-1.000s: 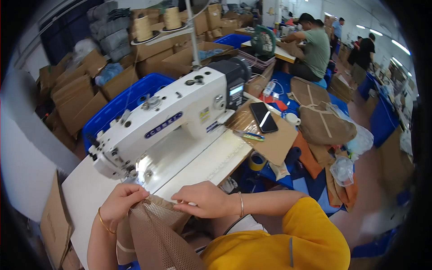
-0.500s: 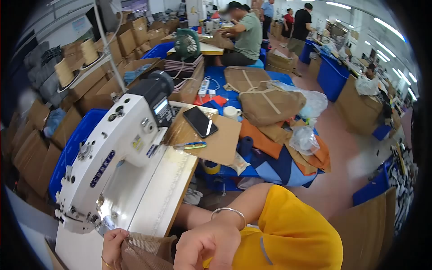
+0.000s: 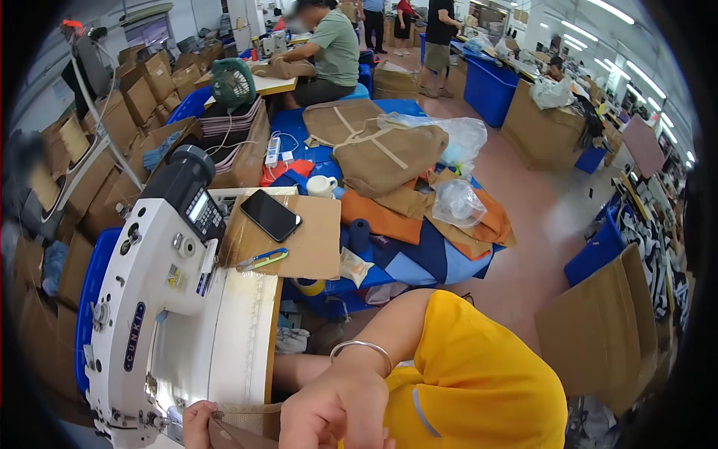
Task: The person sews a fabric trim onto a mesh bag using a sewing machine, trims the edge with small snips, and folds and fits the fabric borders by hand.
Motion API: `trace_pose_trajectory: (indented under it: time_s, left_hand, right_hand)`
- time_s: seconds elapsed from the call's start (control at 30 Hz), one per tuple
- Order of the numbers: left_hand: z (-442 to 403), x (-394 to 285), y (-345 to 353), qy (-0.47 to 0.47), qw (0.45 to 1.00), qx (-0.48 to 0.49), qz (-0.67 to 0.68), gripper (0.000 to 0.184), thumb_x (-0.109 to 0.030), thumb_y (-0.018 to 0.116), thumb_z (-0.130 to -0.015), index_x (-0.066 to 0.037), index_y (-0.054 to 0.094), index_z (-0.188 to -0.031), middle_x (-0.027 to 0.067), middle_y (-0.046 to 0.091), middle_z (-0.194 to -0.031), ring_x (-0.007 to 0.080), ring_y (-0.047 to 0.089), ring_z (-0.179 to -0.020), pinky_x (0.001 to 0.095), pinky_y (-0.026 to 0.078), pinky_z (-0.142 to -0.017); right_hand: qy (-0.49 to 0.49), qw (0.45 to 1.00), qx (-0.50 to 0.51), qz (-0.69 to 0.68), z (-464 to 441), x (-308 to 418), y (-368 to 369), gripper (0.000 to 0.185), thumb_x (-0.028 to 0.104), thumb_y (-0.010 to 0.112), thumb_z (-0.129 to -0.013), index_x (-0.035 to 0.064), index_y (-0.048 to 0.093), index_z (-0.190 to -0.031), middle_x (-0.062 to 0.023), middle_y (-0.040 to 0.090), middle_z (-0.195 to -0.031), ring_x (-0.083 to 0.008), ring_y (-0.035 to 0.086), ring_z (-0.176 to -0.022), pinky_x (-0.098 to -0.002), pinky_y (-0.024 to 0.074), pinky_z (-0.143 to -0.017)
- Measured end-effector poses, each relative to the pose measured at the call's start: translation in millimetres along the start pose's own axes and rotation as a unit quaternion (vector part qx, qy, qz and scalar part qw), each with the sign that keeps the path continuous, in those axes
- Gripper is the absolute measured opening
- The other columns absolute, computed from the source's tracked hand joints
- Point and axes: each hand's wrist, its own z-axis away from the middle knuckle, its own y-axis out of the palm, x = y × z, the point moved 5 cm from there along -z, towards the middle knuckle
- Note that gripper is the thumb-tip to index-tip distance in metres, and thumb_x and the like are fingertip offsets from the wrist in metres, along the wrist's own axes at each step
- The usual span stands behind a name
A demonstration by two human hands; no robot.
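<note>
At the bottom left, my left hand (image 3: pixel 198 424) pinches the corner of a brown mesh fabric (image 3: pixel 243 428), right by the needle end of a white sewing machine (image 3: pixel 142 314). The fabric's top edge runs across to my right hand (image 3: pixel 333 411), which is closer to the camera and wears a silver bangle (image 3: pixel 363 344). Its fingers are curled at the fabric's other end; the fingertips are partly cut off by the frame. Below my hands the rest of the cloth is out of sight.
Beside the machine, a cardboard sheet (image 3: pixel 318 232) bears a phone (image 3: pixel 271 215) and thread snips (image 3: pixel 262 260). Brown bags (image 3: pixel 389 157), a white mug (image 3: pixel 321 186) and cloth pieces lie on a blue surface. A person (image 3: pixel 336 52) sits beyond. Cardboard boxes stand left and right.
The view has turned to the right, so the machine and table appear further left. My left hand sits lower in the frame, still pinching the fabric; my right hand stays curled.
</note>
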Motion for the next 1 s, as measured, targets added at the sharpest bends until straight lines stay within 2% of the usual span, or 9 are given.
trace_pose_trajectory:
  time_s: [0.23, 0.3, 0.63, 0.73, 0.8, 0.83, 0.9, 0.97, 1.0]
  left_hand:
    - [-5, -4, 8, -0.029, 0.999, -0.01, -0.021, 0.029, -0.028, 0.057, -0.09, -0.005, 0.063, -0.106, 0.0078, 0.062, -0.103, 0.0219, 0.054, -0.098, 0.0341, 0.043, -0.089]
    - [4, -13, 11, 0.037, 0.998, -0.025, -0.034, 0.03, -0.027, 0.056, -0.092, -0.002, 0.063, -0.108, 0.0101, 0.062, -0.105, 0.0225, 0.054, -0.1, 0.0342, 0.043, -0.09]
    - [-52, 11, 5, 0.053, 0.994, 0.06, -0.078, 0.031, -0.026, 0.055, -0.092, -0.001, 0.063, -0.109, 0.0106, 0.063, -0.105, 0.0225, 0.055, -0.1, 0.0341, 0.042, -0.091]
    - [-61, 21, -1, 0.055, 0.992, 0.073, -0.085, 0.032, -0.026, 0.055, -0.092, 0.0, 0.064, -0.109, 0.0108, 0.063, -0.105, 0.0225, 0.055, -0.1, 0.0341, 0.042, -0.091]
    - [-53, 28, -10, 0.053, 0.993, 0.066, -0.083, 0.032, -0.026, 0.055, -0.092, 0.0, 0.064, -0.109, 0.0109, 0.063, -0.105, 0.0225, 0.056, -0.1, 0.034, 0.042, -0.091]
    - [-42, 33, -18, 0.049, 0.994, 0.054, -0.079, 0.032, -0.026, 0.055, -0.092, 0.0, 0.064, -0.109, 0.011, 0.063, -0.105, 0.0225, 0.056, -0.1, 0.034, 0.042, -0.091]
    - [-15, -2, 0, 0.07, 0.994, 0.018, -0.084, 0.031, -0.025, 0.054, -0.091, 0.002, 0.066, -0.104, 0.0105, 0.065, -0.1, 0.0232, 0.057, -0.097, 0.0335, 0.042, -0.091]
    - [-13, -2, -2, 0.067, 0.996, 0.006, -0.054, 0.029, -0.022, 0.055, -0.09, 0.002, 0.066, -0.1, 0.0098, 0.066, -0.097, 0.0223, 0.058, -0.094, 0.0327, 0.044, -0.088]
    - [-17, 1, -1, 0.07, 0.997, 0.02, -0.033, 0.026, -0.02, 0.055, -0.089, 0.002, 0.067, -0.097, 0.0091, 0.066, -0.093, 0.0213, 0.059, -0.09, 0.0319, 0.045, -0.085]
  right_hand:
    - [-0.032, 0.999, -0.004, 0.04, 3, 7, -5, 0.029, 0.003, 0.056, -0.091, -0.0146, 0.05, -0.113, -0.0033, 0.052, -0.066, -0.0049, 0.046, -0.048, -0.0174, 0.0338, -0.044]
    - [-0.028, 0.998, 0.001, 0.048, 5, 9, -4, 0.026, 0.003, 0.056, -0.092, -0.013, 0.052, -0.112, -0.0042, 0.053, -0.069, -0.0047, 0.046, -0.049, -0.0172, 0.0342, -0.044]
    - [-0.041, 0.998, -0.016, 0.055, 16, 22, -3, 0.024, 0.006, 0.058, -0.092, -0.0108, 0.055, -0.11, -0.0039, 0.052, -0.074, -0.0042, 0.044, -0.052, -0.0162, 0.0344, -0.046]
    - [0.018, 0.998, -0.034, 0.057, 24, 25, -8, 0.02, 0.008, 0.06, -0.092, -0.0093, 0.058, -0.102, -0.0108, 0.06, -0.081, -0.0077, 0.048, -0.054, -0.0186, 0.0394, -0.05]
    - [-0.01, 0.985, -0.165, -0.047, 29, 34, -13, 0.024, 0.011, 0.074, -0.081, -0.0039, 0.059, -0.09, -0.0102, 0.06, -0.073, -0.0149, 0.058, -0.053, -0.0252, 0.0431, -0.045]
    - [-0.034, 0.964, -0.257, -0.056, 34, 41, -19, 0.033, 0.011, 0.08, -0.074, -0.0059, 0.056, -0.089, -0.0083, 0.056, -0.066, -0.0105, 0.053, -0.048, -0.0219, 0.039, -0.039]
    - [-0.159, 0.916, -0.367, -0.022, 52, 49, -47, 0.031, 0.012, 0.073, -0.075, 0.0005, 0.048, -0.089, -0.0025, 0.051, -0.058, -0.0082, 0.047, -0.043, -0.0231, 0.0323, -0.036]
    - [-0.228, 0.915, -0.332, -0.028, 67, 58, -72, 0.013, 0.009, 0.052, -0.089, 0.0087, 0.048, -0.102, 0.0023, 0.041, -0.057, -0.0066, 0.036, -0.042, -0.0231, 0.0294, -0.041]
    - [-0.239, 0.907, -0.342, -0.053, 79, 58, -84, 0.013, 0.008, 0.049, -0.091, 0.0093, 0.052, -0.104, 0.0026, 0.043, -0.06, -0.0051, 0.038, -0.045, -0.0214, 0.0311, -0.044]
